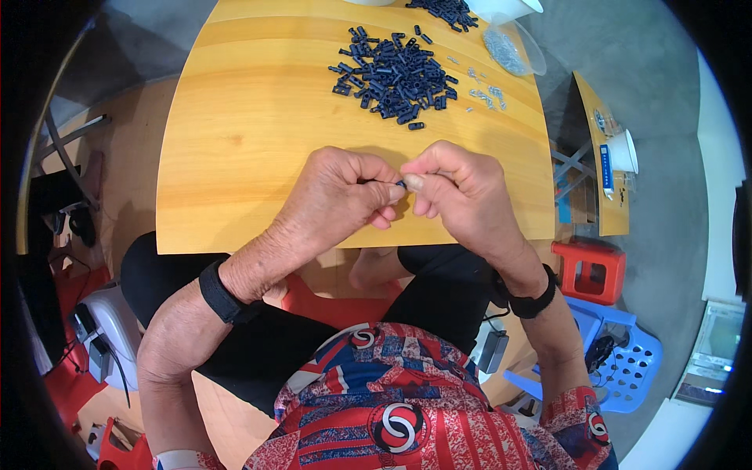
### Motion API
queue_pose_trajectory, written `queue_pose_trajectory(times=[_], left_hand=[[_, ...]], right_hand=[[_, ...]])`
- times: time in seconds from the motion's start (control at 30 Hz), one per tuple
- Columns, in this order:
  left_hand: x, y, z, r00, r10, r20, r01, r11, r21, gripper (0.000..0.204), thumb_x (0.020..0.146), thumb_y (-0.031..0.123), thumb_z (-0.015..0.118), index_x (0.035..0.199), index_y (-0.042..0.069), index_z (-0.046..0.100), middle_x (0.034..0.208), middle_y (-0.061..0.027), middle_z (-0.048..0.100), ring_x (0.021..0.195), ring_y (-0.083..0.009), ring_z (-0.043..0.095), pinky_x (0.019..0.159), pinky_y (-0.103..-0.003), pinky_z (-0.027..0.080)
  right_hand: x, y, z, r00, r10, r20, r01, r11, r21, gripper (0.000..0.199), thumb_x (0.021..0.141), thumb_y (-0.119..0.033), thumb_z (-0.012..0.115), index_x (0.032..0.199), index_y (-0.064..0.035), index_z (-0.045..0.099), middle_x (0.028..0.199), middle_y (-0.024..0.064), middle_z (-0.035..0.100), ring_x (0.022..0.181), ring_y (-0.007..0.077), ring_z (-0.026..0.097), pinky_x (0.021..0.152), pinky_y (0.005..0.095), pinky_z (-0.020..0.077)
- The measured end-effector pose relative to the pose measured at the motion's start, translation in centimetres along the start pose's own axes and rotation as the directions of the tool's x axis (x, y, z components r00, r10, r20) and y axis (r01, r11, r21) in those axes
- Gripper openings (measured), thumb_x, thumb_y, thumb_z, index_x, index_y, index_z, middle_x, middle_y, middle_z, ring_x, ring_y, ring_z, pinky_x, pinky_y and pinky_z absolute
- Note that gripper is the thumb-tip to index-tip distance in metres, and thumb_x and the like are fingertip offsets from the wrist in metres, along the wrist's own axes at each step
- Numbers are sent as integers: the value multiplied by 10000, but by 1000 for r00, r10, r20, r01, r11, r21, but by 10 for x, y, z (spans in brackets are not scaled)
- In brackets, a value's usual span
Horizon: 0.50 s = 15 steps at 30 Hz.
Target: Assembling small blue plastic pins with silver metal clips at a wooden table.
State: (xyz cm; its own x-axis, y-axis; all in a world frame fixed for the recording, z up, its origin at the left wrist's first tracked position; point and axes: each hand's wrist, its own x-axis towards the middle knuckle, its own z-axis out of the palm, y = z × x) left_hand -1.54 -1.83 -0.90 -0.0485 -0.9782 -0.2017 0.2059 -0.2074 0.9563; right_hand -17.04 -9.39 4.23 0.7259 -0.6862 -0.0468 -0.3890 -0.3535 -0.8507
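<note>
Above the near part of the wooden table (227, 141), my two hands meet at the fingertips. My left hand (333, 192) pinches a small dark blue plastic piece (402, 184), most of it covered by the fingers. Closed in a pinch against the same piece is my right hand (470, 192); whatever lies between its thumb and forefinger is too small and hidden to name. Beyond the hands lies a heap of similar dark, short tube-like plastic pieces (395, 74). To the right of it, small silvery metal pieces (489, 95) are scattered loose.
A clear shallow dish (505, 48) of silvery bits stands at the far right, beside a white container (509, 8) and a second dark heap (446, 12). A red stool (591, 270) and a blue plastic stool (627, 360) are on the right. A side table (615, 211) holds a white cup (623, 151).
</note>
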Motion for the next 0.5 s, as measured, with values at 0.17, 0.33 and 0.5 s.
queue_pose_trajectory(times=[0.17,0.33,0.5], left_hand=[[1,-2,-3,999,4,38,-1,998,-57,140,867,95,609,903,-35,645,714,-42,623,641,-73,588,589,-213,525],[1,0,-3,1000,1,16,1,996,-87,158,868,113,613,910,-37,641,716,-45,621,645,-75,590,592,-213,526],[0,1,-3,999,32,11,-31,993,-117,150,864,89,599,829,-50,641,679,-50,614,612,-74,583,578,-207,522]], right_hand=[[-4,2,-4,997,72,-24,-69,990,119,135,854,-59,557,929,25,633,687,54,627,568,83,579,504,224,452],[-8,3,-1,996,23,-91,-16,997,73,150,858,-58,558,960,25,632,730,57,637,588,89,584,524,220,458],[-10,6,5,989,-31,-148,38,998,40,156,853,-41,558,973,31,628,782,82,647,605,106,596,538,223,465]])
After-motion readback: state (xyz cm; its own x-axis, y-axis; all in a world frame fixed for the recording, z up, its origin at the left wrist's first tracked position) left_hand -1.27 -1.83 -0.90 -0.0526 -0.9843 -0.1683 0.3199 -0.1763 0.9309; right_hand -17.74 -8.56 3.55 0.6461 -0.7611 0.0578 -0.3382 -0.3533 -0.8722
